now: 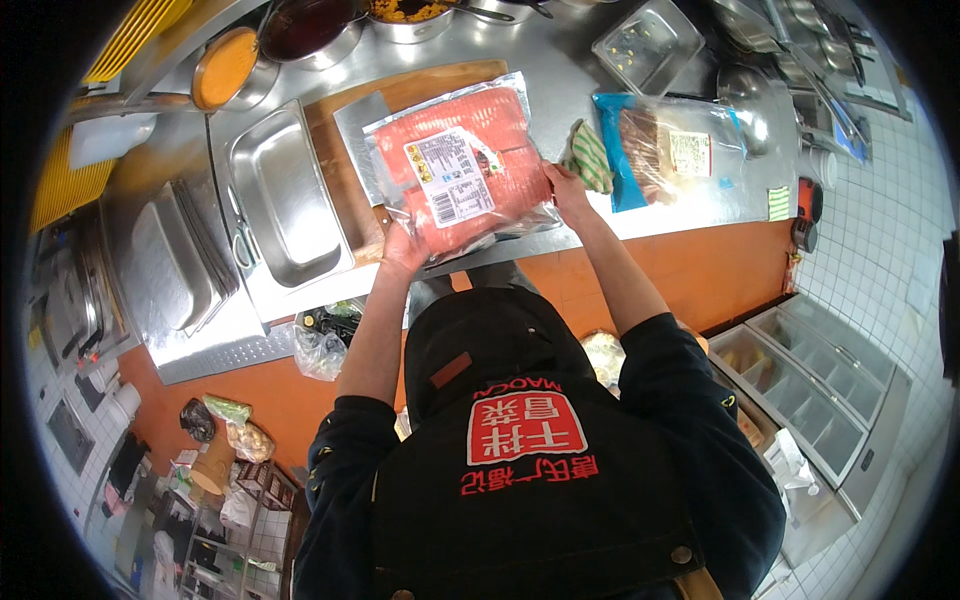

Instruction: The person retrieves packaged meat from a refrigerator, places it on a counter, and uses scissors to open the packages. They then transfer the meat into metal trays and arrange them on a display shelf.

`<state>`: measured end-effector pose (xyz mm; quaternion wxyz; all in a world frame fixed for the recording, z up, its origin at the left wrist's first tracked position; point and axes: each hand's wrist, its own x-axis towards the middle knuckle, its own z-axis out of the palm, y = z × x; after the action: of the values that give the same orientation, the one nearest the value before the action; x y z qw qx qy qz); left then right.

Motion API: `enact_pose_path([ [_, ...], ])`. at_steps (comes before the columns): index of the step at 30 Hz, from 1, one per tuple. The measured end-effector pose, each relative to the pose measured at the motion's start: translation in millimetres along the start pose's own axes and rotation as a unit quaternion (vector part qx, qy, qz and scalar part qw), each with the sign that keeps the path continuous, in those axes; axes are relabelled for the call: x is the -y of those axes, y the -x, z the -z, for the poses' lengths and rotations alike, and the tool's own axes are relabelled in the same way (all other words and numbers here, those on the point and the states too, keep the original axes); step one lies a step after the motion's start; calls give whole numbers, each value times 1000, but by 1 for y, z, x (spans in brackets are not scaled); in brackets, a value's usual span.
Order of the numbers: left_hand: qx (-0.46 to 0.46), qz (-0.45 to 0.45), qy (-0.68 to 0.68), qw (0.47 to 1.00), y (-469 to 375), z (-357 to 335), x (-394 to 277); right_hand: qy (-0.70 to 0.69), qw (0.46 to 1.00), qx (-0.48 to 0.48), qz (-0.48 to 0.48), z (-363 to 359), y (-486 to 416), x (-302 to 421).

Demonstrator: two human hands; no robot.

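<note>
A clear plastic package of sliced pinkish-red meat point(480, 161) with a printed label is held up by both hands. My left hand point(407, 244) grips its lower left corner, and my right hand point(568, 193) grips its right edge. Behind and left of the package, a cleaver point(356, 142) lies on a wooden cutting board point(322, 142), its blade partly hidden. To the left of the board sits a steel tray point(289, 195) with nothing in it. A second meat package point(652, 157) with a blue edge lies on the steel counter to the right, beside a green-striped cloth point(591, 159).
Scissors point(242, 238) lie left of the tray, near stacked steel trays point(172, 262). Along the back stand a pot of orange liquid point(225, 67), a pot of dark red liquid point(307, 30) and a steel container point(649, 45). Bags hang or lie below the counter's front edge.
</note>
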<state>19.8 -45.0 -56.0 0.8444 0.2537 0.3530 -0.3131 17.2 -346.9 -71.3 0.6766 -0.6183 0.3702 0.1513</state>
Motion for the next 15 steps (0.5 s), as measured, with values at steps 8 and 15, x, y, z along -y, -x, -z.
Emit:
enact_pose_path([
  [8,84,18,34,996,-2,17,-6,-16,1000,9,-19,2,-3,-1],
  [15,140,92,73,983,-6,4,-10,-8,1000,7,-8,2,-2,-3],
])
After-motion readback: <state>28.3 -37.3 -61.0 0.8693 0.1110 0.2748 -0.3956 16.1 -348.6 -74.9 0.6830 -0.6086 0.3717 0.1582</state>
